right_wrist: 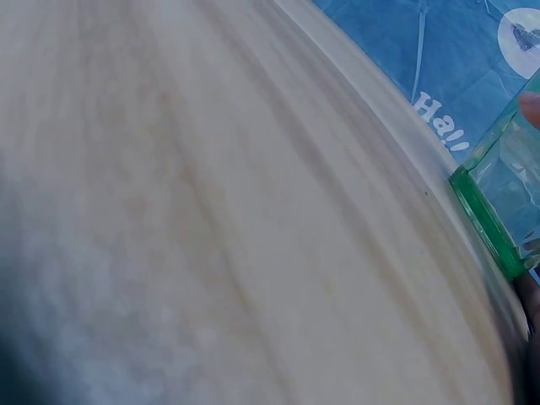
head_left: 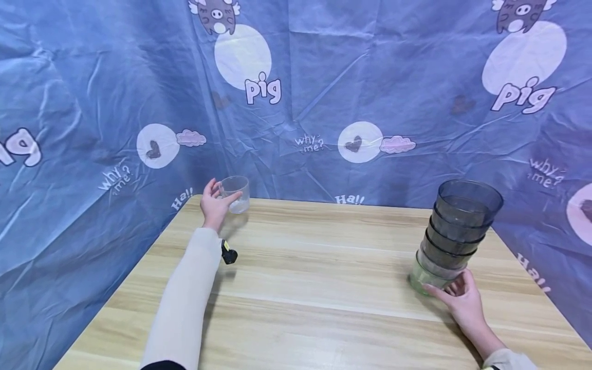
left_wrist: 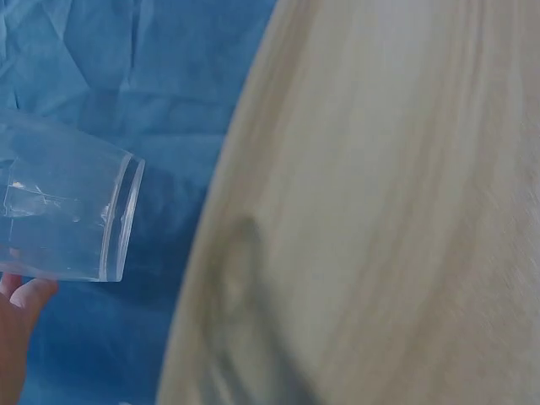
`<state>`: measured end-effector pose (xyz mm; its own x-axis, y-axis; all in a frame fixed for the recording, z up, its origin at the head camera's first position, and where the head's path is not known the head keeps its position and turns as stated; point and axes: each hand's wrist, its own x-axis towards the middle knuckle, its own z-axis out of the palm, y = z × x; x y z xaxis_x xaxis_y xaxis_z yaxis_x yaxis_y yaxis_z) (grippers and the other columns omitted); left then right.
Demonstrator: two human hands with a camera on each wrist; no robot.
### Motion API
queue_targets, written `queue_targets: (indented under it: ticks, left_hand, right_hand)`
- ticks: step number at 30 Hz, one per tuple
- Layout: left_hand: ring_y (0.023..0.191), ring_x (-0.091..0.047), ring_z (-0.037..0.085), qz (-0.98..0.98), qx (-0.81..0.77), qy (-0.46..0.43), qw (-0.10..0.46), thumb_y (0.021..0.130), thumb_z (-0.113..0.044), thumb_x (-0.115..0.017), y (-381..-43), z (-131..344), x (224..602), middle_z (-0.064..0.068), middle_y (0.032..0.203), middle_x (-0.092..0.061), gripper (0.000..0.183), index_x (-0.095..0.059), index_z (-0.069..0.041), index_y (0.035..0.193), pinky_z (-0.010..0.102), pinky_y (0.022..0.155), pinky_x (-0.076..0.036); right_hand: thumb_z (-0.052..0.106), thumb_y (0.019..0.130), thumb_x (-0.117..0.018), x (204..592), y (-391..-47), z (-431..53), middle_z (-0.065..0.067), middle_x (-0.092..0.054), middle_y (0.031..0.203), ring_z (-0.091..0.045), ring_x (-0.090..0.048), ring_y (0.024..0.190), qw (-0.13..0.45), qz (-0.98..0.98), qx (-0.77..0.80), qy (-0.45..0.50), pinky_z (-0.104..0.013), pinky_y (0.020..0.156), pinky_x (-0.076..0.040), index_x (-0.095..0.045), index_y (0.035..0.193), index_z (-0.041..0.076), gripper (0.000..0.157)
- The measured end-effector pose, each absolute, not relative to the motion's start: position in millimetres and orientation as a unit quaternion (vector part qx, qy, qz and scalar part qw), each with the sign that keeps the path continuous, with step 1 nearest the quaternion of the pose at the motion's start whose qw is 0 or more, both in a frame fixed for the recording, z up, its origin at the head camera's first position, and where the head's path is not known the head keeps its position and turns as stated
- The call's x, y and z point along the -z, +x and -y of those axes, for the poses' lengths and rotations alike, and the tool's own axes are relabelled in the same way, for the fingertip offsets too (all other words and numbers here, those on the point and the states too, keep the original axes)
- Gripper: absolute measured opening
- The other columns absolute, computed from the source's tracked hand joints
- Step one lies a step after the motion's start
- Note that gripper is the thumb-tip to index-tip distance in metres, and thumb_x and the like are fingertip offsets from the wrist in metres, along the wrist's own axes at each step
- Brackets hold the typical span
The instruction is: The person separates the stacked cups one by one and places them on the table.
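Observation:
At the far left corner of the table, my left hand (head_left: 215,205) grips a clear cup (head_left: 239,195) between thumb and fingers. The left wrist view has the same clear cup (left_wrist: 67,198) with its thick base facing right and fingertips (left_wrist: 34,293) against its lower side. On the right, my right hand (head_left: 464,300) holds the bottom of a nested stack of cups. Its lowest one is a green cup (head_left: 423,280), with several dark grey cups (head_left: 467,203) above, leaning right in the head view. I cannot tell whether the green base touches the table.
The wood-grain table (head_left: 314,267) stretches between the two hands. A blue printed cloth (head_left: 314,92) hangs behind it and along both sides. On the left wrist sits a small black device (head_left: 228,253).

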<state>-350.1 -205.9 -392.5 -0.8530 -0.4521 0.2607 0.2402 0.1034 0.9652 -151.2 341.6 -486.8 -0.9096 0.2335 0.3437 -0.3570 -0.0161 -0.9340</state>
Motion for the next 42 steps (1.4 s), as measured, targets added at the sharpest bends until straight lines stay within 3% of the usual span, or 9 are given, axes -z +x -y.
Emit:
queue_targets:
  ticks: [15,22,32,42]
  left_hand:
    - [0.138,-0.04,0.032,0.691,0.679,0.102,0.226,0.074,0.001,-0.085,-338.6,225.9,438.4,0.017,0.154,-0.039,0.094,-0.034,-0.004,0.153,0.036,0.116,-0.034]
    - [0.136,-0.042,0.031,0.679,0.694,0.086,0.224,0.071,0.005,-0.086,-337.1,228.9,450.5,0.016,0.15,-0.043,0.092,-0.039,-0.004,0.151,0.036,0.114,-0.036]
    - [0.139,-0.039,0.031,0.721,0.665,0.069,0.182,0.075,-0.004,-0.086,-333.6,234.0,452.9,0.012,0.153,-0.041,0.09,-0.038,-0.005,0.151,0.041,0.116,-0.034]
    - [0.139,-0.038,0.033,0.733,0.652,0.067,0.182,0.077,-0.003,-0.085,-331.2,233.9,450.0,0.015,0.153,-0.039,0.09,-0.034,-0.004,0.152,0.042,0.115,-0.035]
  right_hand:
    - [-0.027,0.075,-0.067,488.5,-150.7,-340.5,0.019,-0.065,0.117,0.007,-0.059,0.107,0.204,0.667,-0.715,0.049,-0.004,0.09,-0.043,-0.048,0.13,0.021,0.076]
    - [-0.026,0.075,-0.067,488.8,-150.7,-340.6,0.019,-0.066,0.114,0.007,-0.059,0.104,0.202,0.673,-0.711,0.04,-0.004,0.089,-0.043,-0.048,0.129,0.022,0.074]
    - [-0.028,0.075,-0.066,488.3,-149.6,-342.2,0.017,-0.067,0.114,0.006,-0.061,0.103,0.204,0.664,-0.718,0.046,-0.006,0.087,-0.047,-0.049,0.128,0.021,0.074]
    - [-0.026,0.076,-0.067,484.7,-148.5,-340.4,0.018,-0.066,0.114,0.007,-0.059,0.104,0.2,0.671,-0.712,0.044,-0.005,0.088,-0.045,-0.048,0.129,0.021,0.073]
